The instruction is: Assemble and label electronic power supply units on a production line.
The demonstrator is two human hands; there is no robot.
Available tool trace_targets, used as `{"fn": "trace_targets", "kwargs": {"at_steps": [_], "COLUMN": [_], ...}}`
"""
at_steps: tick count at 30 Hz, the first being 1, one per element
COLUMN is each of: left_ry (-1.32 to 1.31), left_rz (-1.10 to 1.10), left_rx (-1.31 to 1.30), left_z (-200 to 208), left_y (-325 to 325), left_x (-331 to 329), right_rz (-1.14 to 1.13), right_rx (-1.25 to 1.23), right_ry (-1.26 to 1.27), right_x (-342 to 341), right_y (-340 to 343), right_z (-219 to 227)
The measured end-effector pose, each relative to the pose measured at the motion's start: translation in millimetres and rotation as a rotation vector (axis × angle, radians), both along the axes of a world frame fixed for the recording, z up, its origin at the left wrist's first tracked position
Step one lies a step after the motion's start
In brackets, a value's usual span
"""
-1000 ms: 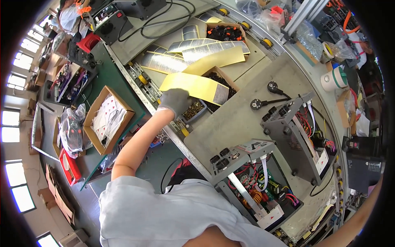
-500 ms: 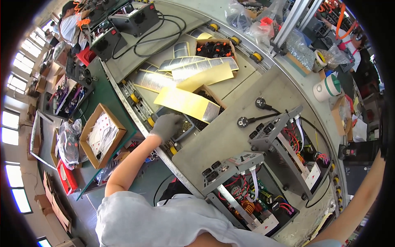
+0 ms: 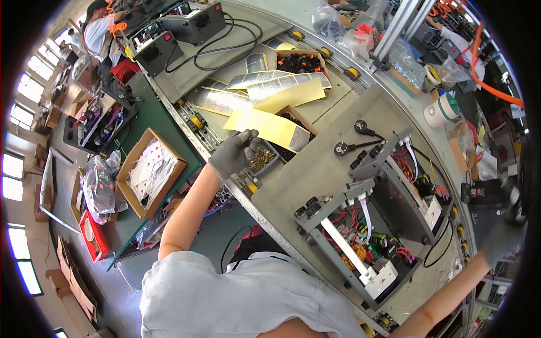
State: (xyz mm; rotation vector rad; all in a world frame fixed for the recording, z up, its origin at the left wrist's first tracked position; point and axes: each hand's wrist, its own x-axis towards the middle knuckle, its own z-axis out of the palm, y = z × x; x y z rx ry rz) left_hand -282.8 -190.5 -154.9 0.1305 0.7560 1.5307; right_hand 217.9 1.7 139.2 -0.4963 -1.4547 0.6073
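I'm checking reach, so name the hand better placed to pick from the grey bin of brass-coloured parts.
Probably left. The left hand is beside the bin; whether its curled fingers hold anything is unclear. The right hand is blurred and far off, near the picture's right edge.

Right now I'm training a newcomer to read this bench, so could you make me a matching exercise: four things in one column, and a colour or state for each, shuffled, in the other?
Things:
1. left hand
2. bucket
3. plugs
4. tub

Colour or state:
A. black, on the work surface
B. holding small gold-coloured pieces
C. gloved in grey, fingers curled
D. white and green

Right pairs: 1-C, 2-D, 3-A, 4-B
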Motion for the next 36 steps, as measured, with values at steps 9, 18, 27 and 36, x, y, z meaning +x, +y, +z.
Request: {"fn": "trace_targets", "kwargs": {"at_steps": [9,18,27,36], "left_ry": [-0.026,0.155,-0.055,-0.102], "left_rz": [-0.314,-0.879,-1.032,-0.941], "left_rx": [0.266,0.229,0.180,0.065], "left_z": [82,170,142,133], "left_y": [9,14,18,18], "left_x": [74,236,283,283], "right_rz": [0.556,0.415,0.423,0.443], "right_rx": [-0.258,-0.068,0.018,0.021], "right_ry": [0.323,0.663,0.509,0.510], "right_x": [7,7,27,9], "right_y": [-132,-181,-200,-196], "right_z": [-47,-45,-69,-69]}}
